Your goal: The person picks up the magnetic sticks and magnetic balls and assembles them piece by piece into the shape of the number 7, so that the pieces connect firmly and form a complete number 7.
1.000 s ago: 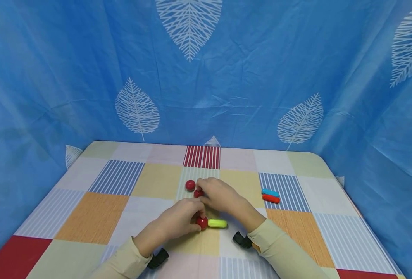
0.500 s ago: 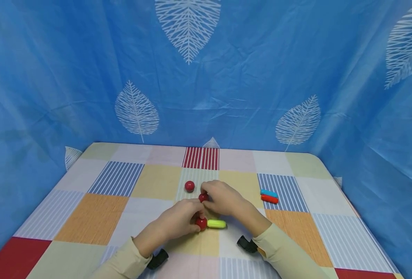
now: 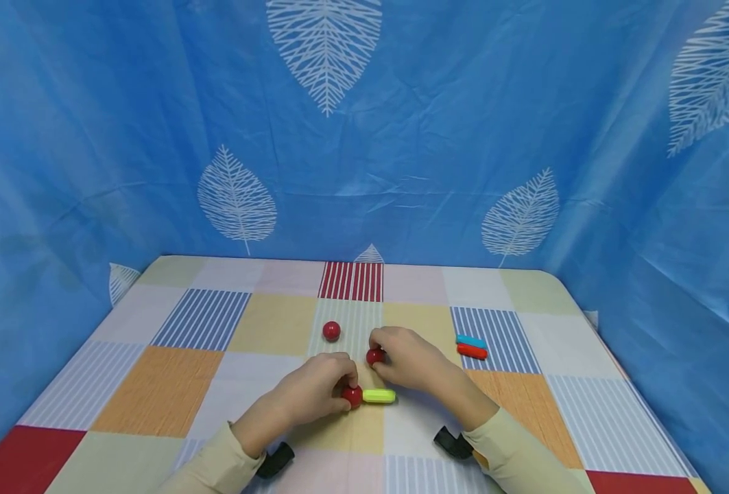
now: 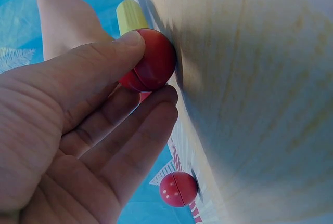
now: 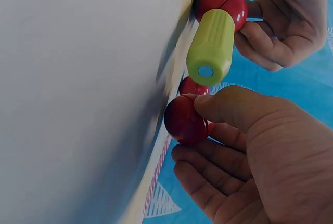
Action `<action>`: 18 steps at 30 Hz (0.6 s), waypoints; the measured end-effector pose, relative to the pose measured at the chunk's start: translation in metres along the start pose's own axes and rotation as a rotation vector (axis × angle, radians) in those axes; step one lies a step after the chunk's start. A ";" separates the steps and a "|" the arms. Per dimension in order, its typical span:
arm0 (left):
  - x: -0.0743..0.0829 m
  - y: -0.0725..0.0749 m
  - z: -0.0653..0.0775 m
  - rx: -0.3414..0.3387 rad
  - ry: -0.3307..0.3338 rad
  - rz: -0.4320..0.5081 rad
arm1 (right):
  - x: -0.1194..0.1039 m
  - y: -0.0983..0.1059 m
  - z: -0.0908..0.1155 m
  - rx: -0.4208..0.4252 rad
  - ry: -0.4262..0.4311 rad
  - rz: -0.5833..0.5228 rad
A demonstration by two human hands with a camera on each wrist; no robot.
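Observation:
My left hand [image 3: 311, 391] pinches a glossy red ball [image 4: 156, 60] between thumb and fingers, low over the tablecloth. A short yellow-green ribbed rod [image 3: 379, 396] butts against that ball and points right; its free end shows a blue-grey disc in the right wrist view. Thumb and fingertips of my right hand [image 3: 410, 360] hold a second red ball [image 5: 184, 120], farther back and a little right of the first, apart from the rod. Another red ball [image 3: 331, 331], with a seam and white dots in the left wrist view, lies on the cloth beyond both hands, untouched.
Toward the right lie a blue rod [image 3: 472, 341] and a red rod [image 3: 472, 352], side by side. A patchwork cloth [image 3: 265, 322] covers the table. Blue curtains [image 3: 364, 158] with white leaf prints stand behind it and along both sides.
My right hand has drawn its red ball rightward and slightly nearer to me, away from the loose ball. The left hand, its ball and the yellow-green rod have stayed nearly still.

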State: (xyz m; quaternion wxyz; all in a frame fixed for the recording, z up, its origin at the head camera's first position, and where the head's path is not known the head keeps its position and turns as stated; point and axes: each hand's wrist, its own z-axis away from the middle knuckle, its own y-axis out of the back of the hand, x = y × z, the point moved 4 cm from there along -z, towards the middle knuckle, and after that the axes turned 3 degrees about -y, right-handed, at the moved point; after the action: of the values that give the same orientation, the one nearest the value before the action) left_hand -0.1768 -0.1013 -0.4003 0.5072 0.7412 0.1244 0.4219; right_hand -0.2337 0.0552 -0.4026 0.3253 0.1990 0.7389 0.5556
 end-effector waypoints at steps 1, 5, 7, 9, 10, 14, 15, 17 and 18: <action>0.000 0.000 0.000 0.002 -0.001 0.000 | 0.001 0.001 0.002 0.001 -0.003 0.002; 0.001 0.000 0.000 0.004 -0.001 -0.002 | 0.005 0.002 0.009 0.008 -0.008 0.011; 0.000 0.000 0.000 0.005 -0.001 0.000 | 0.006 0.003 0.012 0.006 -0.012 0.014; 0.000 -0.001 0.001 0.005 -0.001 0.002 | 0.006 0.005 0.015 0.003 -0.019 0.013; 0.000 -0.001 0.001 0.005 0.000 0.004 | 0.007 0.005 0.017 -0.002 -0.026 0.012; -0.001 -0.002 0.001 0.008 0.002 0.002 | 0.008 0.008 0.024 -0.013 -0.044 0.012; -0.001 -0.002 0.001 0.008 0.003 0.003 | 0.008 0.008 0.025 -0.013 -0.046 0.009; 0.000 -0.002 0.001 0.007 0.007 0.003 | 0.008 0.009 0.028 -0.013 -0.045 0.008; -0.001 -0.002 0.000 0.006 0.009 0.002 | 0.008 0.010 0.030 -0.013 -0.045 0.005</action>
State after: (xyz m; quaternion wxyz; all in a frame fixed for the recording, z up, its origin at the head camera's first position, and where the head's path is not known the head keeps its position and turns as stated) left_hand -0.1761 -0.1008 -0.4027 0.5038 0.7409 0.1271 0.4255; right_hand -0.2194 0.0842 -0.4008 0.3415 0.2112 0.7274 0.5564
